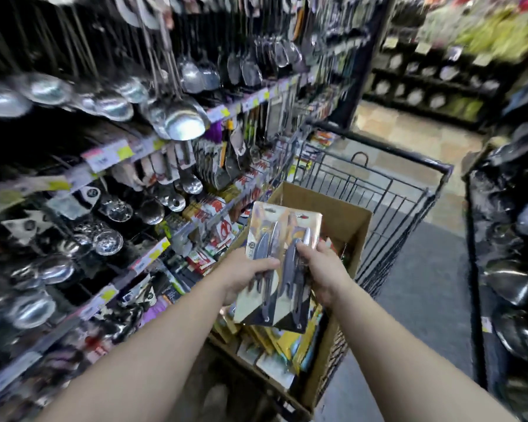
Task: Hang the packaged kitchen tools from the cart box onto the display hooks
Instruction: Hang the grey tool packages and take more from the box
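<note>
Both hands, left hand (247, 274) and right hand (320, 274), grasp two carded knife packs (279, 263) side by side above the cart box (342, 217), probably squaring their hang-holes for hooks on the display rack (177, 166) beyond.

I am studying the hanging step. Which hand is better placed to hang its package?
Probably the left hand: it grips a gold-backed carded knife package nearer the hook display; the right hand is farther.

Shop aisle, hanging ladles (183, 120) on display racks, shelf price labels (109, 155), wire shopping cart (387, 190)
</note>
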### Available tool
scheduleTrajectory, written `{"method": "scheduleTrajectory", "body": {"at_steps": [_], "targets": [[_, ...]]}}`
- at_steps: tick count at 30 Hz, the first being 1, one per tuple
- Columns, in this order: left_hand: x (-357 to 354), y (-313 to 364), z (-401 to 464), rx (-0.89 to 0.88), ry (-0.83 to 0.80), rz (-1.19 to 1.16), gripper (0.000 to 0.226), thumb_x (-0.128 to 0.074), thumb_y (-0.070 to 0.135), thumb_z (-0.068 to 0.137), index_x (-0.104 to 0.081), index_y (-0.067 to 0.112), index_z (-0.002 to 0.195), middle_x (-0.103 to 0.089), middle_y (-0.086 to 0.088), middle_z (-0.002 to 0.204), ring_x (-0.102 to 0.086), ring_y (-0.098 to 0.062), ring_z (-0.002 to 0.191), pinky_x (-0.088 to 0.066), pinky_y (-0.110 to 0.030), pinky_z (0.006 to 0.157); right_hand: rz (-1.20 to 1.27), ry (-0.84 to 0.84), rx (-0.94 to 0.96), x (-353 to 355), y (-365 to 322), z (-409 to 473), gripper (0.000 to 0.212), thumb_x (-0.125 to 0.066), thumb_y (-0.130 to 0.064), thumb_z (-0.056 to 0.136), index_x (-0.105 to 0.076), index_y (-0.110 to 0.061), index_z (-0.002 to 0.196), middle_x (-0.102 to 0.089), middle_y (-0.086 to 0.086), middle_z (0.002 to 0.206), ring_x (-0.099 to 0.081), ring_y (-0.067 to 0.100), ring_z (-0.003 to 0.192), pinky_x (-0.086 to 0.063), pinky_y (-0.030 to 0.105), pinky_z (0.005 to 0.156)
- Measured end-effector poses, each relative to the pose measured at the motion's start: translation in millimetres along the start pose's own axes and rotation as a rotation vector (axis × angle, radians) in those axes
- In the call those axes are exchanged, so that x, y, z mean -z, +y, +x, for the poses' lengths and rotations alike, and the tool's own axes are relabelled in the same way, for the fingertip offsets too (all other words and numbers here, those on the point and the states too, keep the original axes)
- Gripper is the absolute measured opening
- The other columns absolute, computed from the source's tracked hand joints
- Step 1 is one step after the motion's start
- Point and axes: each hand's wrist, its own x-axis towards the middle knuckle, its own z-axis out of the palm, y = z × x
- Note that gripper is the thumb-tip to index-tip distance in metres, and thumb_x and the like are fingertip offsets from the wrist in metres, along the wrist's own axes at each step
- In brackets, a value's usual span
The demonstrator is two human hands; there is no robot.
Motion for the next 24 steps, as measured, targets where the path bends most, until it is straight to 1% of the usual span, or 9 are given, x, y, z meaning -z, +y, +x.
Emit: {"method": "scheduleTrajectory", "body": {"at_steps": [2,3,7,10,12,15,18,22,24], "targets": [[15,1,-16,-0.023,0.042,-0.043,0.085,-0.097,0.040,0.045,-0.068,0.006,0.117,-0.077,-0.016,0.102,-0.073,-0.034,0.097,-0.055,-0.057,0.097,-0.017,-0.044,0.035,-17,-7,-7,0.020,-0.055,-0.015,0.100,-0.061,-0.007,0.118,-0.076,0.016,0.101,-0.074,0.033,0.089,-0.060,0.049,0.080],[24,2,-25,-0.038,0.062,-0.063,0.085,-0.097,0.039,0.047,-0.067,0.005,0.119,-0.077,-0.015,0.100,-0.074,-0.032,0.093,-0.056,-0.054,0.095,-0.034,-0.065,0.053,-28,-11,-10,0.020,-0.056,-0.014,0.100,-0.061,-0.007,0.118,-0.075,0.015,0.101,-0.074,0.030,0.085,-0.061,0.044,0.074],[65,4,-74,-0.072,0.187,-0.123,0.027,-0.076,0.006,0.087,-0.068,0.004,0.113,-0.076,-0.008,0.088,-0.071,-0.020,0.072,-0.058,-0.033,0.067,-0.123,-0.202,0.098,-78,-18,-20,0.016,-0.058,-0.013,0.099,-0.063,-0.003,0.111,-0.074,0.011,0.095,-0.072,0.020,0.075,-0.055,0.030,0.061],[104,-3,-112,-0.096,0.276,-0.182,0.021,-0.072,0.001,0.089,-0.070,0.007,0.109,-0.076,-0.019,0.105,-0.071,-0.027,0.086,-0.061,-0.040,0.078,-0.180,-0.328,0.126,-123,-20,-29,0.007,-0.061,-0.012,0.098,-0.064,-0.006,0.098,-0.070,0.007,0.080,-0.067,0.009,0.054,-0.048,0.020,0.046],[132,-11,-141,-0.104,0.366,-0.172,0.021,-0.074,0.005,0.089,-0.069,0.011,0.109,-0.074,-0.018,0.115,-0.069,-0.027,0.097,-0.060,-0.033,0.077,-0.214,-0.399,0.138,-158,-20,-39,0.012,-0.065,-0.016,0.095,-0.064,-0.006,0.102,-0.071,0.010,0.085,-0.067,0.012,0.058,-0.047,0.021,0.049],[171,-21,-185,-0.112,0.500,-0.178,0.039,-0.080,0.017,0.085,-0.065,0.015,0.121,-0.073,-0.005,0.116,-0.067,-0.022,0.109,-0.052,-0.033,0.090,-0.236,-0.526,0.154,-215,-16,-60,0.024,-0.070,-0.024,0.088,-0.065,-0.010,0.106,-0.074,0.016,0.103,-0.072,0.030,0.083,-0.055,0.035,0.066],[208,-33,-231,-0.127,0.605,-0.222,0.065,-0.090,0.032,0.072,-0.063,0.015,0.128,-0.072,-0.004,0.120,-0.066,-0.022,0.114,-0.049,-0.044,0.104,-0.276,-0.636,0.171,-272,-10,-87,0.027,-0.072,-0.027,0.084,-0.066,-0.014,0.108,-0.075,0.013,0.101,-0.069,0.031,0.081,-0.051,0.039,0.068],[255,-48,-297,-0.172,0.704,-0.299,0.065,-0.088,0.030,0.073,-0.062,0.012,0.130,-0.074,-0.006,0.113,-0.070,-0.020,0.099,-0.057,-0.042,0.094,-0.295,-0.776,0.189,-351,0,-131,0.021,-0.068,-0.025,0.091,-0.066,-0.011,0.106,-0.074,0.018,0.104,-0.071,0.035,0.090,-0.059,0.054,0.082],[278,-55,-329,-0.201,0.782,-0.293,0.098,-0.094,0.056,0.052,-0.059,0.018,0.135,-0.071,-0.003,0.122,-0.066,-0.019,0.111,-0.046,-0.050,0.110,-0.297,-0.836,0.203,-390,5,-156,0.018,-0.065,-0.023,0.094,-0.065,-0.010,0.107,-0.074,0.018,0.103,-0.072,0.037,0.091,-0.061,0.050,0.077]]}}
